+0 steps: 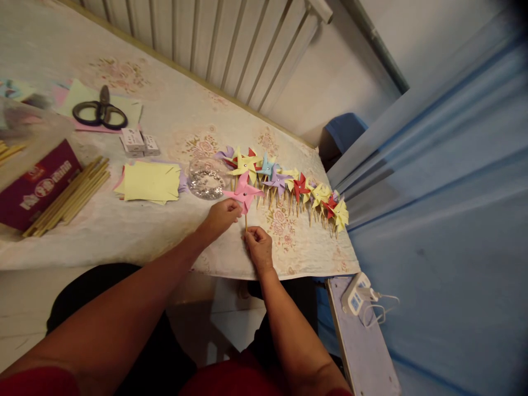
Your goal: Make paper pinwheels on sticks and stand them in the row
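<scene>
A pink paper pinwheel (245, 193) on a thin wooden stick is up near the table's front edge. My right hand (259, 248) pinches the lower part of that stick. At one of the pink blades, my left hand (225, 214) has its fingers closed on the paper edge. Just behind the left hand lies a clear round container of small metal pins (207, 183). Finished pinwheels (280, 180) in yellow, red, blue and purple lie in a row to the right, sticks pointing toward me.
Stacked yellow paper squares (152, 181) lie left of the pins, with small white boxes (138, 142) behind them. Black-handled scissors (101, 113) rest on more paper. A purple box (39, 184) and a bundle of sticks (68, 198) are far left. A power strip (357, 294) sits lower right.
</scene>
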A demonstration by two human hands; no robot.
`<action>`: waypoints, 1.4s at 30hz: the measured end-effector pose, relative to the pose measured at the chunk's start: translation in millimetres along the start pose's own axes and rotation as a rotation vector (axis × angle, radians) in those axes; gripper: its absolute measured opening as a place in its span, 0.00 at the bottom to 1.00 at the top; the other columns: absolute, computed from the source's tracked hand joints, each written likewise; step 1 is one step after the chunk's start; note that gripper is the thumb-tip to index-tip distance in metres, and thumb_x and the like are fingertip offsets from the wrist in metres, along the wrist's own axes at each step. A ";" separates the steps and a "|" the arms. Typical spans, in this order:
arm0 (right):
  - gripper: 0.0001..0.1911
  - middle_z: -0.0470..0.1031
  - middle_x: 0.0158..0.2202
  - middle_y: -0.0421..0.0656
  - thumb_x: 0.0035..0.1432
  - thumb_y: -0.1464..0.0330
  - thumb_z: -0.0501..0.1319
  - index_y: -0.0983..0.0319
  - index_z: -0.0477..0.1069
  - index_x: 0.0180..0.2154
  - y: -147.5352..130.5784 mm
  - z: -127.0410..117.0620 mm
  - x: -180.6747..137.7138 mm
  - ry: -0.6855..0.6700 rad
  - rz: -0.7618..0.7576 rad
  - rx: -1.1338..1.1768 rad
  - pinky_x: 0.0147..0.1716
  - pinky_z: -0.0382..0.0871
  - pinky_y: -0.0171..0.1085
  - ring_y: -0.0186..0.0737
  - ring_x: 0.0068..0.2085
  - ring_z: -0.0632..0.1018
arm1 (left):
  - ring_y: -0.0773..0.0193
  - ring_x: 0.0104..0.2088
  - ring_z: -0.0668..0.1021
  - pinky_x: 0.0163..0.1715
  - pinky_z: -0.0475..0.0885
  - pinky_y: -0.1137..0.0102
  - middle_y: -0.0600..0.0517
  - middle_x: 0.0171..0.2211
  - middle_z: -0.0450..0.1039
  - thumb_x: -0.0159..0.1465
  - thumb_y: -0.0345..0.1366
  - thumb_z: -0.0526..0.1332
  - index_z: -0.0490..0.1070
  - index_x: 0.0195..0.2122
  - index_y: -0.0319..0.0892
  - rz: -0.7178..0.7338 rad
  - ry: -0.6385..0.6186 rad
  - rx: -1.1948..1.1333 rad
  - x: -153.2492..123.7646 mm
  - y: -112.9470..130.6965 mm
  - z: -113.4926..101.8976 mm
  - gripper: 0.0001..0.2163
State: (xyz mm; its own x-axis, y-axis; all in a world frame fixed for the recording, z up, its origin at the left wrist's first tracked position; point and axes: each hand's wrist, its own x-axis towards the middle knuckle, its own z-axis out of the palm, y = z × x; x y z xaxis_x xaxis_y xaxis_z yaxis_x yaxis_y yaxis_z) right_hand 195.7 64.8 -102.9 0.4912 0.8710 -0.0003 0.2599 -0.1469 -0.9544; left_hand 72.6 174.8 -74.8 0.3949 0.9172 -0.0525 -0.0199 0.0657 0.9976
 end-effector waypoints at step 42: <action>0.07 0.71 0.22 0.35 0.51 0.64 0.61 0.61 0.74 0.29 1.7 1.1 1.1 -0.020 -0.043 -0.045 0.24 0.59 0.31 0.31 0.23 0.63 | 0.69 0.23 0.70 0.27 0.68 0.71 0.57 0.22 0.67 0.49 0.44 0.62 0.68 0.24 0.40 -0.066 -0.053 -0.060 0.0 2.0 9.8 0.11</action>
State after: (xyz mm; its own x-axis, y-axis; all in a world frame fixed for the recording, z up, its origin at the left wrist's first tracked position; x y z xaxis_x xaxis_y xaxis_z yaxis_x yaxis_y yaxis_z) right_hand 195.8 66.0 -104.9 0.4624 0.8860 0.0344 0.3179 -0.1294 -0.9392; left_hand 81.5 171.0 -72.3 0.4452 0.8881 -0.1141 -0.0466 0.1502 0.9876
